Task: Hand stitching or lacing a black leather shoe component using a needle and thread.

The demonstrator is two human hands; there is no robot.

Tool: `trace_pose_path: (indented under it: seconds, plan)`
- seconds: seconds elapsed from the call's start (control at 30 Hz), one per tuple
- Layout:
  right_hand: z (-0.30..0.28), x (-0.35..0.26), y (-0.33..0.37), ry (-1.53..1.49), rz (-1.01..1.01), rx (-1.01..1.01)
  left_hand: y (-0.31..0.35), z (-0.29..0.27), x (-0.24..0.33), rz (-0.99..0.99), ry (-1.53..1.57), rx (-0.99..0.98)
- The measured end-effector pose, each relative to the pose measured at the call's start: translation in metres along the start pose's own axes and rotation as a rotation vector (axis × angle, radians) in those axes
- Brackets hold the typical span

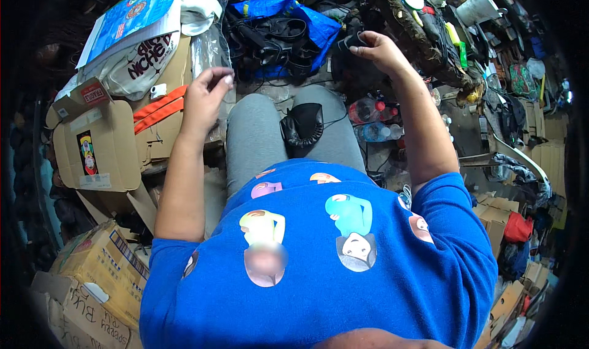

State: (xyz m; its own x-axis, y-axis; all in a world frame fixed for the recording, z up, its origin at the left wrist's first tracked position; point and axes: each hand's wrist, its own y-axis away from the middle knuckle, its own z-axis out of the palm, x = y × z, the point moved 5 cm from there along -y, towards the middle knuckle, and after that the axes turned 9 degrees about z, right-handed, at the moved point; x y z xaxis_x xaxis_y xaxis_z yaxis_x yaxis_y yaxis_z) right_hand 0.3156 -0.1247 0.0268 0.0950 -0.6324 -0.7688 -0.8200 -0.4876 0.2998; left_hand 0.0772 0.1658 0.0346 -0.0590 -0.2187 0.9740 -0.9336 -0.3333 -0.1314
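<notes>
A blue bag (323,25) sits far, beyond the person's lap (253,131). The right hand (383,52) is up far right, beside dark clutter; I can't tell what its grip holds. The left hand (210,93), fingertips together, is nearer left. Between them, nearer the body, the black piece (305,123) lies on the lap, long axis near-to-far, about equally close to either hand.

the lap piece (304,125) is black — the trousers (251,128) grey (plain).
</notes>
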Motion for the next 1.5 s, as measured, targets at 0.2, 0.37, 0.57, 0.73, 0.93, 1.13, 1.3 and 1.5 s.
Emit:
trace_pose_path:
  seconds: [0.2,0.37,0.57,0.73,0.93,1.13,1.3,1.5]
  plan:
    - [0.019,0.021,-0.065,-0.085,-0.063,0.057,0.025,-0.008,-0.003,-0.017,-0.111,0.055]
    - [0.022,-0.043,-0.092,-0.398,-0.26,0.084,0.03,-0.024,0.017,0.135,-0.2,0.206]
    - [0.058,-0.006,-0.088,0.035,-0.091,0.013,0.029,-0.027,0.05,0.399,-0.242,0.283]
    - [0.11,-0.01,0.003,-0.202,-0.021,-0.34,0.024,-0.018,0.069,0.462,-0.107,0.273]
    - [0.133,-0.113,0.083,-0.435,-0.467,-0.479,0.013,0.024,0.098,0.382,0.629,0.104]
    - [0.142,-0.129,0.106,-0.55,-0.322,-0.634,0.019,0.03,0.113,0.248,1.121,-0.162]
    - [0.122,-0.119,0.11,-0.356,-0.287,-0.46,0.029,0.015,0.119,0.335,0.215,0.107]
    - [0.1,-0.137,0.126,-0.256,-0.442,-0.321,0.057,0.045,0.101,0.076,-0.033,-0.057]
